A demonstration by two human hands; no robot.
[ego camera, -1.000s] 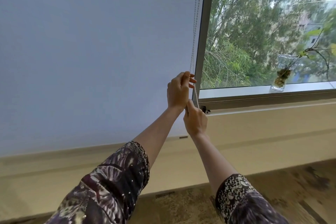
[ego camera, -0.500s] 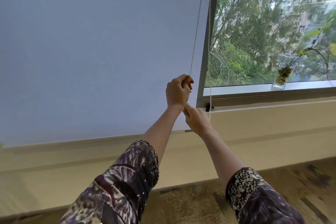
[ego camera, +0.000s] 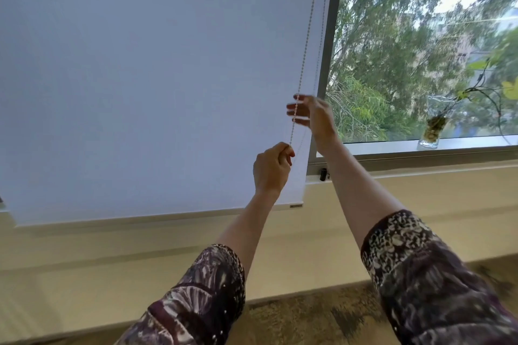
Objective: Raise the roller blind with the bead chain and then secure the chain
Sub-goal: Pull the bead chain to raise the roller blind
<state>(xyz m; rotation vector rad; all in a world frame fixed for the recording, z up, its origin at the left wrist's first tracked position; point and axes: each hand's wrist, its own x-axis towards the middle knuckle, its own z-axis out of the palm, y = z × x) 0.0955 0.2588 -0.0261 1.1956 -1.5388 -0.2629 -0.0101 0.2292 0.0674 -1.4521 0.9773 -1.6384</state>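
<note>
A pale blue-white roller blind (ego camera: 157, 78) covers the left window, its bottom bar (ego camera: 157, 216) hanging just above the sill. The bead chain (ego camera: 308, 33) runs down the blind's right edge as two strands. My left hand (ego camera: 273, 166) is closed in a fist on the front strand, low down. My right hand (ego camera: 312, 113) is higher, its fingers spread and curled around the same strand; whether they pinch it I cannot tell. A small black chain holder (ego camera: 323, 173) sits on the frame below my right forearm.
The grey window frame post (ego camera: 329, 36) stands just right of the chain. A glass vase with a plant cutting (ego camera: 433, 129) rests on the right sill, trees beyond the pane. Below runs a cream wall ledge (ego camera: 420, 190) and patterned floor (ego camera: 322, 314).
My right hand has risen from below my left hand to above it on the chain. My left hand has dropped lower with the chain. The blind's bottom bar sits slightly higher.
</note>
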